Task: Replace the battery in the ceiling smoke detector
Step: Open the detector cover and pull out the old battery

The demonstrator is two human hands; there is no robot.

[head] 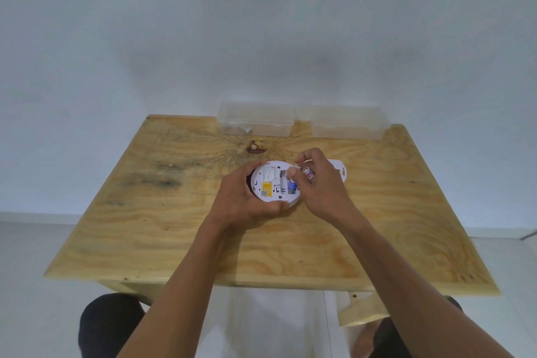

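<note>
Sitting mid-table (162,229) with bare wood all around, the smoke detector (268,183) is cupped by the left hand (247,197), right hand (322,186) pinching a battery (308,174), two clear boxes (255,119) at the far edge looking mostly empty.

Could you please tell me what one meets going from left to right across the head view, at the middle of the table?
Left hand → smoke detector → battery held in the right hand → white mounting plate.
</note>
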